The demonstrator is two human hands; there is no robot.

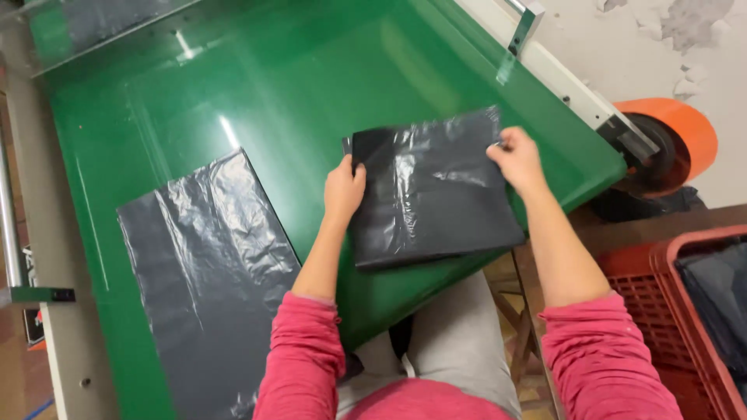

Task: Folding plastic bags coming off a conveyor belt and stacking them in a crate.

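1. The folded black plastic bag (432, 190) lies on the green table (257, 85).
2. The left hand (344, 190) pinches the bag's left edge.
3. The right hand (515, 159) grips its upper right corner.
4. A flat grey bag (206, 280) lies left of the folded bag.
5. A red crate (669, 311) stands to its right.

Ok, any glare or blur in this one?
Head view: lamp streaks glare on the green table; sheen on the folded bags between the left hand and right hand; image sharp, slight wide-angle bend at the edges.
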